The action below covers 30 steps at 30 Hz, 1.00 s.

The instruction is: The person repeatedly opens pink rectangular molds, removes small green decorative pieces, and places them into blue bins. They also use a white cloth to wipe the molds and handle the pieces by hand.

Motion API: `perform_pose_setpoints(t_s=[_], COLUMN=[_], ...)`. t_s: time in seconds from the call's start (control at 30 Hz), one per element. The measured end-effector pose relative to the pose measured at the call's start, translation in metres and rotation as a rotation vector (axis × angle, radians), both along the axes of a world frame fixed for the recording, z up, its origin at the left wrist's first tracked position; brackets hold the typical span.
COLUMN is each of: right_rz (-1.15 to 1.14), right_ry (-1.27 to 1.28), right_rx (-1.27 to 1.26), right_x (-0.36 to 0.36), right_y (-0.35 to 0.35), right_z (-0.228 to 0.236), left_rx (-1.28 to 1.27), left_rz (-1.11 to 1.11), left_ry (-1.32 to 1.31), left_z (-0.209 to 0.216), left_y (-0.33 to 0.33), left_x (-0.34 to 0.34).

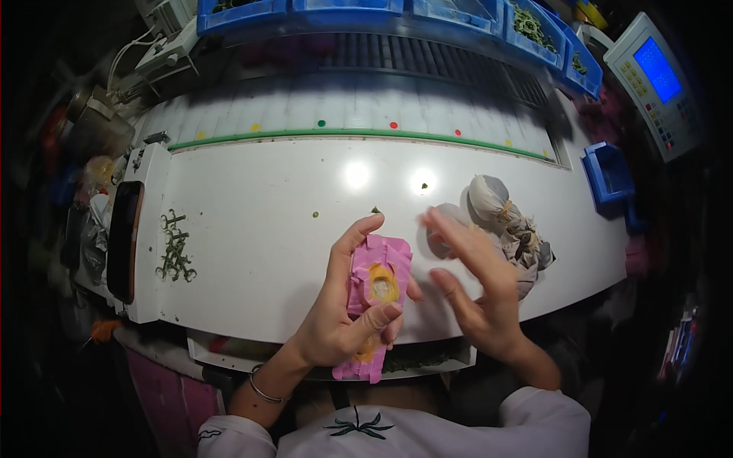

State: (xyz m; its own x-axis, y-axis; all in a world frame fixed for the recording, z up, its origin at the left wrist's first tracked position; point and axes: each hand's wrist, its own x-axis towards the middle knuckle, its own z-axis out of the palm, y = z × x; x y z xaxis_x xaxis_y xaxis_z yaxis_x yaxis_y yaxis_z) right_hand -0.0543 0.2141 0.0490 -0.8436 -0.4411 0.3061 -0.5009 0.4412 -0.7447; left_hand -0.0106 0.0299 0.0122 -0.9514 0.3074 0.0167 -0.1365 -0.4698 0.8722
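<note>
My left hand point(340, 305) is closed around a long pink tape-wrapped piece point(391, 252), held tilted above the table's near edge. It has two round openings ringed in yellow; the upper one shows something pale inside, and the lower is partly covered by my hand. To its right, my right hand point(485, 301) is open, its fingers apart and the index finger blurred. Beyond those fingers lies a rounded pale grey bundle point(443, 243), partly hidden. Just right of it, several white-grey cloth bundles point(490, 197) tied with straw-coloured string lie in a cluster.
Small green stems point(175, 248) lie on the white table point(252, 198) at the left, near a dark phone point(126, 240). Blue bins point(531, 34) line the back. A blue tray point(608, 172) and a keypad device with a lit screen point(657, 76) stand at the right.
</note>
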Motion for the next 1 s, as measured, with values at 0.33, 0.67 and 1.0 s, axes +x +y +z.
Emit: perform_pose_setpoints(t_s=[0.33,0.67,1.0], right_rz=[0.101,0.088,0.451], right_ry=[-0.804,-0.649,0.362], right_rx=[-0.512,-0.482,-0.111], right_x=[-0.006,-0.009,0.056], right_y=[-0.018,-0.026,-0.088], right_z=[0.004,0.0,-0.025], left_rx=[-0.111,-0.042,0.208], left_rz=[-0.001,-0.111,0.306], left_ry=[0.1,-0.17,-0.244], left_z=[0.004,0.004,0.006], left_y=[-0.001,-0.006,-0.069], left_x=[0.001,0.006,0.013])
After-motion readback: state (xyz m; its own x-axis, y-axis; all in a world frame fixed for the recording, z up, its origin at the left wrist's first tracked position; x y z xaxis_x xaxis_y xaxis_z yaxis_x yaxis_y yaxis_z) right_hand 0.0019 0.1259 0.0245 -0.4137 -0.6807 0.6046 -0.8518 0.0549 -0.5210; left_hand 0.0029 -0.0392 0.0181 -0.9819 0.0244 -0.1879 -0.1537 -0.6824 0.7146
